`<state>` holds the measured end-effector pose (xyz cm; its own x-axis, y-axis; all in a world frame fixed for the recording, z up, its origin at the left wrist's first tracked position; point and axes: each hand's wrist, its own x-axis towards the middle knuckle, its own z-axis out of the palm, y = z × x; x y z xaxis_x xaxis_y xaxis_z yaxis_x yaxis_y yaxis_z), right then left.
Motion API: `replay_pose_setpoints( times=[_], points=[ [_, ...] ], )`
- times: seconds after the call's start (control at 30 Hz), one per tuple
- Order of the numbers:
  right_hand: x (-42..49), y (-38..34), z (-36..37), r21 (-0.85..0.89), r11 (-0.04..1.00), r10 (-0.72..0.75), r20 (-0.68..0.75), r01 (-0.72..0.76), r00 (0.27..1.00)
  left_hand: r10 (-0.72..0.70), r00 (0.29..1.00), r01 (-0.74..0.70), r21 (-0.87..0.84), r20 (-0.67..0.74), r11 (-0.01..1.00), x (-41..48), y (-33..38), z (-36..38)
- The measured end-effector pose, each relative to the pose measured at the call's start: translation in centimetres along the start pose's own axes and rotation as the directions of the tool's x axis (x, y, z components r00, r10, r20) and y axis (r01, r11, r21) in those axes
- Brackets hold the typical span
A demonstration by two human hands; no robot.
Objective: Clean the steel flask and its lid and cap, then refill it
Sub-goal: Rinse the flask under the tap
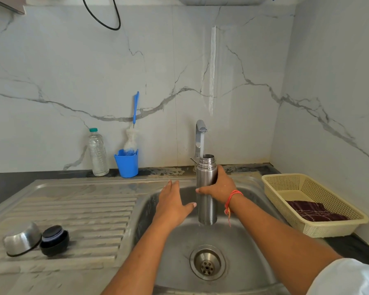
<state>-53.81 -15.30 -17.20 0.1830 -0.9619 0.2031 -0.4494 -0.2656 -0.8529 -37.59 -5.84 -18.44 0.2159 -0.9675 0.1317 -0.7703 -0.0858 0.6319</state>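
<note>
R hand (219, 186) wraps round steel flask (207, 209) at mid-body and holds it upright over sink (143, 220) basin. Flask's open mouth sits right under tap (200, 133) spout, w/ water running in. L hand (173, 203) is open, fingers straight, just left of flask; thumb tip v. close to it, contact unclear. Steel cap (22, 239), on its side, & black lid (54, 241) lie just beside each other on drainboard (83, 209), twd desk (9, 182) front-left corner, well apart from flask. Along desk's back edge: plastic bottle (98, 153) & blue cup (126, 165) w/ brush (132, 137) standing in it. Desk's back-right corner: cream basket (328, 228) w/ dark cloth (315, 211) inside.
</note>
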Motion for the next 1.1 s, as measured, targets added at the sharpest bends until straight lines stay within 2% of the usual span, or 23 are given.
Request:
replay_pose_setpoints(
  times=[0.13,0.2,0.27,0.37,0.5,0.63,0.8,0.9,0.97,1.03,1.1],
  points=[
    [0.4,-1.0,0.6,0.01,1.0,-0.01,0.079,0.009,0.997,-0.001,1.0,0.001,0.008,0.013,1.0,-0.1,0.1,-0.2],
    [0.5,-1.1,1.1,0.086,0.996,0.025,0.09,-0.032,0.996,0.0,1.0,0.0,0.012,0.014,1.0,-0.2,0.1,-0.4],
    [0.5,-1.2,1.5,0.235,0.961,0.123,0.106,-0.145,0.987,0.0,1.0,0.0,0.0,0.027,1.0,-0.1,0.1,-0.5],
    [0.4,-1.0,2.4,0.515,0.788,0.309,0.145,-0.338,0.94,-0.03,0.998,0.032,-0.044,0.048,0.999,0.0,-0.4,-0.9],
    [0.1,-0.9,3.5,0.764,0.469,0.498,0.186,-0.444,0.847,-0.071,0.997,0.062,-0.26,-0.024,0.964,0.1,-0.6,-2.4],
    [-0.7,-1.0,4.7,0.831,0.283,0.568,0.257,-0.479,0.782,-0.106,0.977,0.029,-0.374,-0.186,0.927,0.3,-0.6,-3.3],
    [-1.4,-1.6,5.5,0.875,0.103,0.541,0.349,-0.472,0.765,-0.078,0.982,-0.041,-0.592,-0.174,0.805,-0.6,0.5,-2.2],
    [-1.4,-1.6,5.0,0.888,0.077,0.529,0.349,-0.453,0.773,-0.06,0.984,-0.069,-0.664,-0.17,0.744,0.5,2.0,-1.4],
    [-1.3,-1.4,4.4,0.855,0.124,0.533,0.37,-0.503,0.761,-0.025,0.989,-0.075,-0.647,-0.145,0.759,2.1,3.0,-1.4],
    [-0.9,-1.0,3.6,0.741,0.259,0.575,0.398,-0.62,0.715,0.015,0.995,-0.071,-0.6,-0.098,0.797,3.8,3.9,-1.4],
    [-0.6,-0.9,2.5,0.545,0.455,0.629,0.363,-0.704,0.688,0.045,0.997,-0.075,-0.563,-0.066,0.823,5.0,4.6,-1.1]
  ],
)
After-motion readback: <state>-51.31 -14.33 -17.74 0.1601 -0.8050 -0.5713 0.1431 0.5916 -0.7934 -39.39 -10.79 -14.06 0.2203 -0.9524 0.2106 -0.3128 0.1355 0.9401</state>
